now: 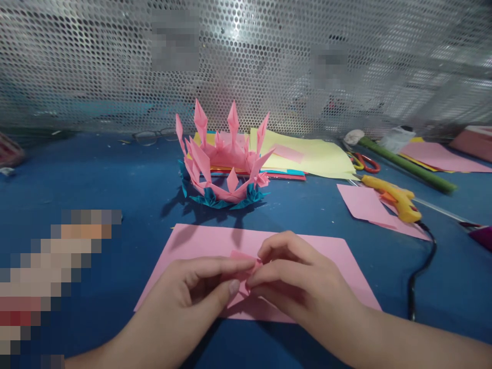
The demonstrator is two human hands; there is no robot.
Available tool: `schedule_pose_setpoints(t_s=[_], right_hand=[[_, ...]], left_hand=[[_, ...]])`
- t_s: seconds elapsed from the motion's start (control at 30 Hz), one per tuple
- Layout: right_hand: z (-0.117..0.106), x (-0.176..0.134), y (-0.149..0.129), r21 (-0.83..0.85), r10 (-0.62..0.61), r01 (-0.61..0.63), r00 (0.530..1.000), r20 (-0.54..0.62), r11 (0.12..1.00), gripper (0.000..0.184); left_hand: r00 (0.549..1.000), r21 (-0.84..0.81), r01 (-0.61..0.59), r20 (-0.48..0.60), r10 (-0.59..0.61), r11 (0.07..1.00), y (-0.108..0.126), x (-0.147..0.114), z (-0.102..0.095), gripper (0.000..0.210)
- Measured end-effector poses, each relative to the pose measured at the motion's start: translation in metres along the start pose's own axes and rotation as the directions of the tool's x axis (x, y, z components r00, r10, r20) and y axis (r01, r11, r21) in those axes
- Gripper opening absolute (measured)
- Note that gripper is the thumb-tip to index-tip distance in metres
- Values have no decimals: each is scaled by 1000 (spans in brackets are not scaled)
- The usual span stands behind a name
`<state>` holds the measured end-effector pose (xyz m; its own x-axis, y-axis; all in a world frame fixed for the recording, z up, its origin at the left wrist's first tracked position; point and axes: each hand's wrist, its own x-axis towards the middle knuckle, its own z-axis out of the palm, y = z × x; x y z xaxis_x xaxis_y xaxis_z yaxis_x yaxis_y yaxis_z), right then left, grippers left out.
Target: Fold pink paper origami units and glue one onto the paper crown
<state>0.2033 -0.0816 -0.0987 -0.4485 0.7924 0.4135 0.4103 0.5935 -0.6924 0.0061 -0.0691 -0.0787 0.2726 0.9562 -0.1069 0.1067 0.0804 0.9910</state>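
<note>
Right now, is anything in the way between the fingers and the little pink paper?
Nothing visible: the left hand and right hand have fingers on the little pink paper, above the larger pink sheet.

Nearer than the paper crown [232,158]: small pink fold [240,254], partly covered by fingers of left hand [182,292] and right hand [305,277]; shape unclear. Right of crown: black cord [413,287] lost behind right forearm [415,338]; purple item [483,237] cut by view's edge. Left of crown: pixelated patch [42,277], content unreadable. Behind crown: coloured sheets [307,159] partly hidden; beyond mesh panel [238,66], all blurred.
</note>
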Motion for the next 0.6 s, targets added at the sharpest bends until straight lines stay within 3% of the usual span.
schedule_pose_setpoints(t_s=[0.17, 0.4, 0.6], right_hand=[[-2, 3, -3, 40, 66, -66, 998, -2, 997, 13], [-1, 6, -8, 122, 181, -180, 984, 3, 976, 7], [0, 4, -9, 138, 197, -197, 980, 13, 971, 10]], left_hand=[[999, 20, -29, 31, 28, 999, -5, -1, -2, 30], [989, -61, 81, 129, -72, 995, -11, -2, -4, 28], [972, -127, 73, 229, -43, 989, -12, -3, -4, 35]])
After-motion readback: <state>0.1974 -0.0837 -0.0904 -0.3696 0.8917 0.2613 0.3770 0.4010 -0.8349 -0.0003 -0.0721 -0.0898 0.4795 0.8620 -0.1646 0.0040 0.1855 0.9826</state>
